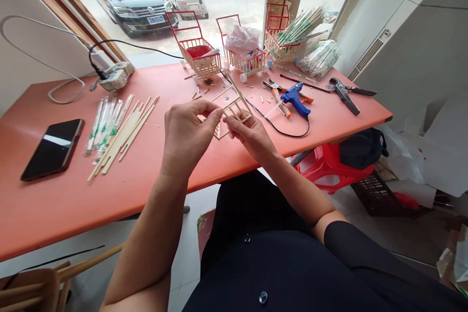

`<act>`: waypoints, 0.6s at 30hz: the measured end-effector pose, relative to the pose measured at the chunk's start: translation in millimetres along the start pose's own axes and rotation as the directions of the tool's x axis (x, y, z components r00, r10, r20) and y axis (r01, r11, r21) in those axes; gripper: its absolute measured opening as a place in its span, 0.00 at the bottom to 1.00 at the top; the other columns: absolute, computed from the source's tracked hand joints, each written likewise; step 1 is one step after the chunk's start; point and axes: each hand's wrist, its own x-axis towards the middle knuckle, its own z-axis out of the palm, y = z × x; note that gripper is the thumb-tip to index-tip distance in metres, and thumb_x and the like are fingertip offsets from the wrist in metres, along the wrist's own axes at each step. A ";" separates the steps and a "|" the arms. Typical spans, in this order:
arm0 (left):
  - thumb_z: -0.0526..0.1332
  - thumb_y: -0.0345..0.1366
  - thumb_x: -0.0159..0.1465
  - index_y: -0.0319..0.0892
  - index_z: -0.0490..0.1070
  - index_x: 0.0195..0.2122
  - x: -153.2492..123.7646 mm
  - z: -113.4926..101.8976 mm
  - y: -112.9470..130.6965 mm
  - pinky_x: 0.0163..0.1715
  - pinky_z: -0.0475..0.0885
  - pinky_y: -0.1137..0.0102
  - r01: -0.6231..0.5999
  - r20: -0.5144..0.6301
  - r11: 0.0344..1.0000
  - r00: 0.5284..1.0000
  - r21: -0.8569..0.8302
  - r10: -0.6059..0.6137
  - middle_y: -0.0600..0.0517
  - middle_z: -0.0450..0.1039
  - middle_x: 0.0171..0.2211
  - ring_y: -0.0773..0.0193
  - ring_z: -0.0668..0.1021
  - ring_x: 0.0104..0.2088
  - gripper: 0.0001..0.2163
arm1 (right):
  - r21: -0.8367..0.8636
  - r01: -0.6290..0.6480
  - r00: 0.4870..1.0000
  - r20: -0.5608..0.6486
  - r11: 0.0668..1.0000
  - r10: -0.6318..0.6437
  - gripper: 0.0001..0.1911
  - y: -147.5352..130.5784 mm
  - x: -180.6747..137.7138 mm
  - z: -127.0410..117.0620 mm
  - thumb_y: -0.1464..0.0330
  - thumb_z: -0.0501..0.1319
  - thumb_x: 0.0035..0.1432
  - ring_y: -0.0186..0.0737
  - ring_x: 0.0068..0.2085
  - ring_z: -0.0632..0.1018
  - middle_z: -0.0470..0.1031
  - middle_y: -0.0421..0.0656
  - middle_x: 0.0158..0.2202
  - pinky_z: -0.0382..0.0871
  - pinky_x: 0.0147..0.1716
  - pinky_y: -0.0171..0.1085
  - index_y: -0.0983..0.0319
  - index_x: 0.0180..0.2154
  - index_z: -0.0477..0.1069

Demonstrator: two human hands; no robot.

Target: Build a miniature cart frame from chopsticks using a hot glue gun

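A small openwork frame of pale wooden sticks (238,108) is held up over the near part of the table, tilted. My right hand (254,135) grips its near right side between thumb and fingers. On the left side, my left hand (188,131) is closed in a pinch at the frame's edge, its thumb and forefinger together. The fingers hide part of the frame there. Just beyond my hands lie short cut stick pieces (197,97). A blue hot glue gun (297,100) rests to the right, its black cable running behind the frame.
Three miniature stick shopping carts (204,64) stand along the back by the window. Orange-handled pliers (280,97) and dark-handled cutters (343,95) lie right. Loose chopsticks (122,139), wrapped chopsticks (104,124) and a phone (53,148) are left. A power strip (117,76) sits back left.
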 end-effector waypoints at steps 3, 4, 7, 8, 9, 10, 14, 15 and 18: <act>0.67 0.35 0.63 0.46 0.83 0.30 1.2 -0.8 -0.1 0.41 0.78 0.65 0.017 0.012 1.000 1.000 -0.007 -0.017 0.53 0.84 0.29 0.60 0.82 0.32 0.06 | -0.018 -0.013 1.000 0.000 1.000 0.013 0.28 1.0 0.3 -0.5 0.45 0.82 0.44 0.32 0.33 0.67 0.72 0.36 0.33 0.66 0.33 0.35 0.59 0.30 0.75; 0.67 0.35 0.63 0.46 0.83 0.30 1.5 -1.0 -0.2 0.41 0.78 0.65 0.022 0.014 1.000 1.000 -0.011 -0.022 0.53 0.83 0.29 0.59 0.82 0.32 0.06 | -0.017 -0.015 1.000 0.000 1.000 0.015 0.28 1.4 0.3 -0.5 0.45 0.82 0.43 0.32 0.32 0.67 0.72 0.36 0.33 0.66 0.33 0.35 0.59 0.29 0.75; 0.67 0.34 0.61 0.45 0.83 0.29 2.0 -1.4 -0.9 0.42 0.78 0.65 0.032 0.006 0.999 0.999 -0.022 -0.032 0.53 0.83 0.28 0.59 0.82 0.32 0.06 | 0.003 -0.008 1.000 0.008 1.000 0.008 0.27 2.5 0.2 -0.3 0.46 0.83 0.44 0.32 0.32 0.68 0.72 0.36 0.32 0.66 0.33 0.35 0.59 0.30 0.77; 0.67 0.34 0.61 0.45 0.83 0.29 2.1 -1.3 -1.2 0.41 0.78 0.65 0.034 0.003 0.999 0.999 -0.025 -0.034 0.53 0.83 0.28 0.59 0.82 0.31 0.05 | 0.012 -0.002 1.000 0.011 1.000 0.002 0.26 2.8 0.2 -0.1 0.47 0.83 0.45 0.31 0.32 0.69 0.72 0.36 0.32 0.66 0.33 0.35 0.59 0.31 0.78; 0.67 0.34 0.61 0.45 0.83 0.29 2.1 -1.2 -1.4 0.41 0.78 0.65 0.037 -0.001 0.999 0.999 -0.027 -0.037 0.53 0.83 0.28 0.59 0.83 0.31 0.05 | 0.021 0.002 1.000 0.012 1.000 -0.002 0.26 3.0 0.3 0.2 0.48 0.83 0.45 0.31 0.32 0.69 0.72 0.36 0.32 0.66 0.33 0.35 0.59 0.31 0.79; 0.67 0.34 0.61 0.45 0.83 0.28 2.2 -0.9 -1.5 0.41 0.78 0.65 0.040 -0.007 0.999 0.999 -0.027 -0.041 0.53 0.83 0.28 0.59 0.83 0.31 0.05 | 0.028 0.004 1.000 0.012 1.000 -0.005 0.26 3.1 0.5 0.8 0.48 0.83 0.45 0.31 0.32 0.69 0.72 0.36 0.32 0.66 0.33 0.34 0.59 0.31 0.79; 0.67 0.34 0.61 0.45 0.82 0.28 2.4 -0.2 -0.3 0.41 0.78 0.65 0.051 -0.020 0.998 0.998 -0.025 -0.052 0.53 0.84 0.28 0.59 0.83 0.32 0.05 | 0.038 -0.003 1.000 -0.003 0.999 0.003 0.27 3.4 2.3 3.5 0.47 0.85 0.42 0.30 0.31 0.69 0.71 0.35 0.31 0.66 0.32 0.34 0.59 0.28 0.78; 0.67 0.33 0.61 0.45 0.82 0.28 2.7 -0.4 0.1 0.41 0.78 0.65 0.052 -0.020 0.998 0.998 -0.029 -0.053 0.53 0.83 0.28 0.59 0.83 0.32 0.06 | 0.040 -0.007 1.000 -0.006 0.999 0.007 0.28 3.5 3.0 3.8 0.47 0.85 0.41 0.30 0.32 0.69 0.71 0.35 0.30 0.67 0.32 0.34 0.59 0.28 0.78; 0.67 0.31 0.62 0.44 0.82 0.28 4.2 -2.4 0.2 0.40 0.78 0.66 0.059 -0.017 0.997 0.998 -0.055 -0.060 0.53 0.83 0.28 0.60 0.83 0.31 0.06 | 0.040 -0.046 0.999 -0.011 0.998 0.046 0.29 3.7 3.3 1.6 0.44 0.84 0.40 0.32 0.35 0.73 0.77 0.38 0.33 0.69 0.33 0.33 0.59 0.30 0.81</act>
